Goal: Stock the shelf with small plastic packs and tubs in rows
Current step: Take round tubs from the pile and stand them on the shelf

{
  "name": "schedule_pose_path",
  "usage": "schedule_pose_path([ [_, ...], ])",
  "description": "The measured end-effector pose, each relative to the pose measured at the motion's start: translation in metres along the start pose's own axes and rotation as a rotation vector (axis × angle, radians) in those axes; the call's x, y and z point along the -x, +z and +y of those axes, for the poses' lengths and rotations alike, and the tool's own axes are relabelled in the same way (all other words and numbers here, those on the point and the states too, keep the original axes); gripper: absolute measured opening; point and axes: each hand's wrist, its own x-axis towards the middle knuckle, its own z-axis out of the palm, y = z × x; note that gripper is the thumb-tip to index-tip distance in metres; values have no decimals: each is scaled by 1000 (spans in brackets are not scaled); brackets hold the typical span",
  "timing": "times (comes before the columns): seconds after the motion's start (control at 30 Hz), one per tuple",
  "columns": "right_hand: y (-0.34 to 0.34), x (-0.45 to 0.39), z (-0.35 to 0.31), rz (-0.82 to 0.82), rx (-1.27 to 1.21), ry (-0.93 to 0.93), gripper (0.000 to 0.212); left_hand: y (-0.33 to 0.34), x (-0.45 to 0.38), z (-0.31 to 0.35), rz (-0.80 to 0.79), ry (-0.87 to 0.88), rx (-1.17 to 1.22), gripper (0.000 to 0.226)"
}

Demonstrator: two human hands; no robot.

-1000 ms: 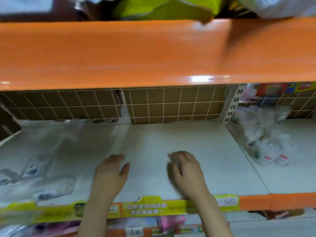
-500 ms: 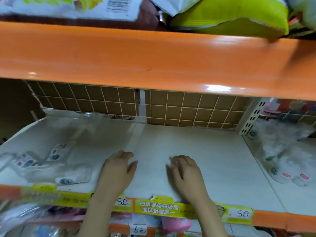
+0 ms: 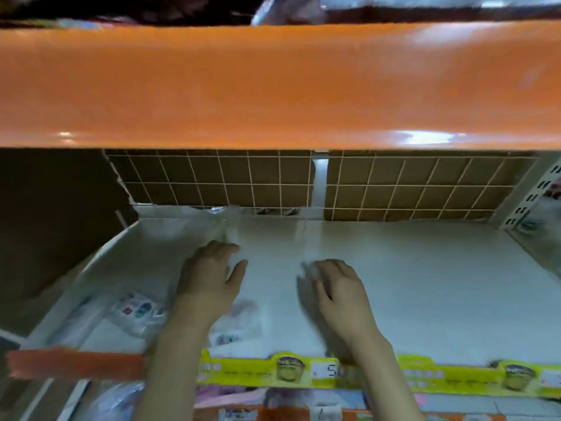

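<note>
On the left of the white shelf (image 3: 425, 284) lie blurred clear plastic packs (image 3: 138, 309) with small coloured labels, flat and overlapping, just left of the left forearm; another pack (image 3: 230, 332) shows just right of that forearm, near the front edge. Their long axis seems to run roughly front to back, slightly skewed, though the blur makes it hard to tell. More clear film (image 3: 212, 226) sits crumpled toward the back, just beyond the left hand (image 3: 209, 278).

The left hand lies palm down, fingers straight and loosely spread, thumb out to the right; it appears to press on clear film and grips nothing. The right hand (image 3: 340, 287) rests further right on bare shelf, its fingers curled down at the tips. Something pale and blurred sits under the fingertips, and I cannot tell whether it is held.

By their look the packs are light, soft and slippery: film that crumples, slides over its neighbours and hardly resists a push. I would pinch one by a sealed edge or slide it flat under an open palm, not squeeze the middle.

Across the front runs a yellow price strip (image 3: 303, 372), with an orange beam (image 3: 273, 86) overhead
</note>
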Motion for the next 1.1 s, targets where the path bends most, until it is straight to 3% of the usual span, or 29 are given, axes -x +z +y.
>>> schedule_pose_path([
  [0.13, 28, -8, -45, 2, -1, -11, 36, -26, -5, -62, 64, -33, 18, 54],
  [0.3, 42, -6, -74, 39, 3, 54, 40, -41, -13, -100, 46, -89, 79, 37],
  [0.6, 48, 9, -88, 74, 43, 148, 31, -26, -9, -111, -276, -111, 42, 57],
  [0.8, 48, 24, -90, 122, 42, 216, 44, -21, -17, -91, -507, -102, -69, 85],
  [0.93, 49, 35, -90, 116, 38, 247, 55, -18, -19, -87, -512, -135, -47, 64],
  [1.0, 48, 37, -88, 120, 49, 259, 49, -19, -20, -82, -465, -148, -21, 50],
  [1.1, 47, 39, -84, 142, 62, 266, 34, -18, -24, -78, -386, -202, 119, 51],
])
